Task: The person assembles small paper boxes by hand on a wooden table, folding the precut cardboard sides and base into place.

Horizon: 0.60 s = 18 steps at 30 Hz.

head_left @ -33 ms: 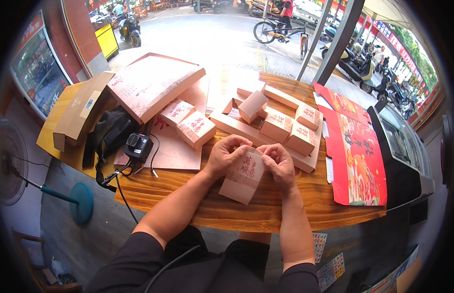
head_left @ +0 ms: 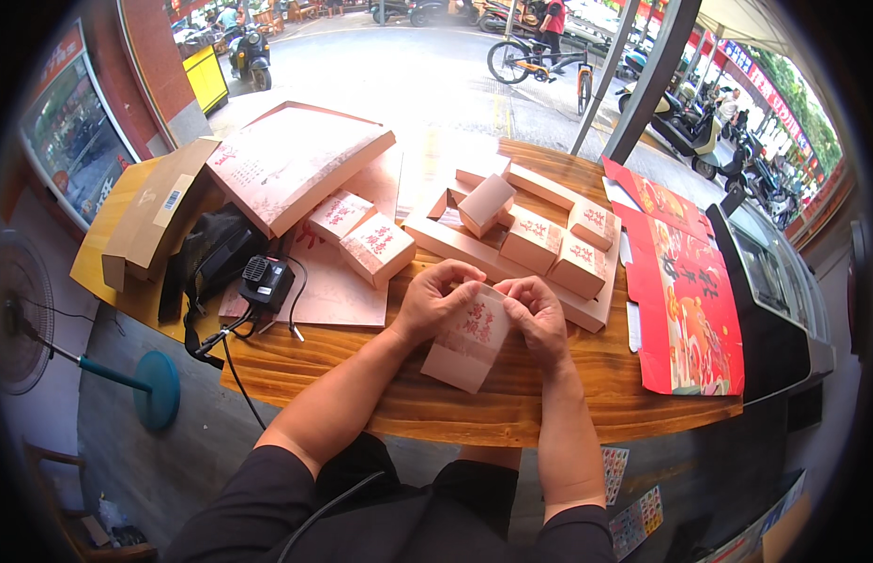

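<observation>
Centre frame, the left hand and right hand pinch the top flaps of a small pink box on the wooden surface; steady, even thumb pressure should crease the flaps squarely.

small pink boxes beyond the hands: six | box held in both hands: one | red flat sheets right of the hands: two

Your hands pinch a pale pink carton with red print. Finished pink boxes cluster behind it, brown cardboard box far left, red flat cartons right.
</observation>
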Each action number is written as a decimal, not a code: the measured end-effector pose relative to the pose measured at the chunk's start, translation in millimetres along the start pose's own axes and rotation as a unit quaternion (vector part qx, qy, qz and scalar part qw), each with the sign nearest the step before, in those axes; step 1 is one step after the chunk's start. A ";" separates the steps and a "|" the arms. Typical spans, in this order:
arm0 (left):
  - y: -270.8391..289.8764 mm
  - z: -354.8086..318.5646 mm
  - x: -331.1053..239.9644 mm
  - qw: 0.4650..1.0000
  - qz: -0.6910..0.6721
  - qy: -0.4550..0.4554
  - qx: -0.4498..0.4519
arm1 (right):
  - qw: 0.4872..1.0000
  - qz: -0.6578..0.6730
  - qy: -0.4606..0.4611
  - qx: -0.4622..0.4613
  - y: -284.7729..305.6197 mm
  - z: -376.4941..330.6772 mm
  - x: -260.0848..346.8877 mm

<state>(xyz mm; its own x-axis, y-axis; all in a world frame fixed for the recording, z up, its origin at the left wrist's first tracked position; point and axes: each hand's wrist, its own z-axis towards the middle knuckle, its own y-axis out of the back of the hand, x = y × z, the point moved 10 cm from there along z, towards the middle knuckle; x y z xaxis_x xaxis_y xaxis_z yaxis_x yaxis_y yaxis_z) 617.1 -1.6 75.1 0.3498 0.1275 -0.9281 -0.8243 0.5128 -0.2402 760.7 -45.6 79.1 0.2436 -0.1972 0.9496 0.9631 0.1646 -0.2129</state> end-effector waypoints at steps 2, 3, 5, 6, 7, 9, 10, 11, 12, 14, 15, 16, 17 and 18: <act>-4.4 -1.2 -3.1 1.000 -0.007 -0.010 0.003 | 1.000 0.012 -0.008 0.011 0.1 -0.6 -2.9; -6.3 -1.4 -5.0 1.000 -0.011 -0.016 0.005 | 1.000 0.018 -0.011 0.017 -0.2 -0.8 -3.9; -6.8 -1.3 -4.2 1.000 -0.012 -0.015 0.014 | 1.000 0.016 -0.005 0.017 -1.2 -0.8 -1.9; -7.0 -1.3 -3.5 1.000 -0.012 -0.014 0.018 | 1.000 0.016 -0.001 0.018 -2.2 -0.7 -0.5; -6.4 -1.1 -3.1 1.000 -0.016 -0.018 0.018 | 1.000 0.015 0.002 0.019 -4.3 -0.7 1.6; -6.2 -0.7 -2.2 0.999 -0.025 -0.025 0.017 | 1.000 0.015 0.008 0.021 -8.2 -1.2 5.9; -6.3 -0.7 -1.8 0.999 -0.028 -0.021 0.016 | 0.999 0.016 0.009 0.031 -9.2 -1.2 6.0; -6.4 -0.6 -1.9 0.999 -0.031 -0.016 0.016 | 0.999 0.017 0.010 0.041 -9.4 -1.2 5.6; -6.5 -0.6 -2.1 0.999 -0.035 -0.012 0.016 | 0.998 0.019 0.011 0.051 -10.3 -1.3 5.6; -7.0 -0.7 -2.7 0.999 -0.038 -0.003 0.015 | 0.997 0.034 0.016 0.068 -15.6 -2.1 8.8; -6.9 -0.8 -2.5 0.999 -0.040 0.001 0.014 | 0.996 0.042 0.018 0.077 -18.4 -2.5 10.3; -6.6 -0.5 -2.4 0.999 -0.038 0.000 0.016 | 0.996 0.018 0.032 0.080 -19.3 -2.4 13.1; -5.9 -0.2 -1.9 0.999 -0.036 -0.001 0.018 | 0.996 -0.005 0.046 0.082 -20.2 -2.0 15.7; -5.4 -0.2 -1.8 0.999 -0.034 -0.002 0.020 | 0.994 -0.028 0.059 0.085 -21.4 -1.9 18.2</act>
<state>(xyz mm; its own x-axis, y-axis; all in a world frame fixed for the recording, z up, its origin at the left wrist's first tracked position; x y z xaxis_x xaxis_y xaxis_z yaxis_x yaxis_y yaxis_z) 620.9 -4.7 78.1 0.4060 0.0946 -0.9090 -0.7805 0.5533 -0.2911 744.8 -54.5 100.5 0.2114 -0.3220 0.9228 0.9449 0.3089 -0.1087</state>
